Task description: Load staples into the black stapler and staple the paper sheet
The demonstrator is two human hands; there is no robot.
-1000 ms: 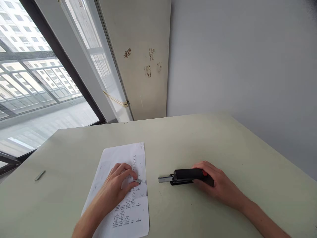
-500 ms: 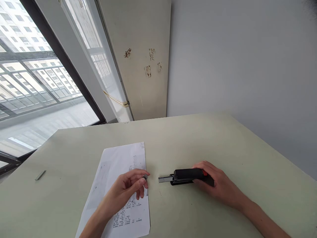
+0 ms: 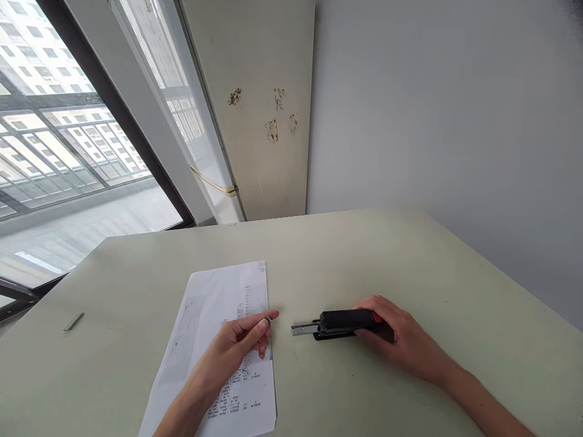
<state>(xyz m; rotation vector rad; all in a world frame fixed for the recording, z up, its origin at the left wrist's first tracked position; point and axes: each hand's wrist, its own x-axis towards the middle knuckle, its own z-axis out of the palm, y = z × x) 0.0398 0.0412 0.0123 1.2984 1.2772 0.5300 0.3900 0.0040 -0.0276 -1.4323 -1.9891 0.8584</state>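
Observation:
My right hand (image 3: 394,331) is wrapped round the rear of a black stapler (image 3: 344,318) with a red patch near its back end. The stapler lies on its base with its metal staple tray (image 3: 304,329) sticking out at the front, toward my left hand. Between the thumb and fingers of my left hand (image 3: 241,343) is a short grey strip of staples (image 3: 268,320), mostly covered by the fingertips. That hand hovers over printed paper (image 3: 204,303), just left of the tray's tip and apart from it.
Another strip of staples (image 3: 73,321) lies far left on the pale green table (image 3: 355,255). A grey wall (image 3: 446,121) borders the table at the right. Behind it stand a stained panel (image 3: 268,164) and a window (image 3: 68,133) at the left.
My left hand's thumb and fingers have shifted around the small strip, and the index finger is straighter. The strip is slightly higher. My right hand and the stapler have stayed put.

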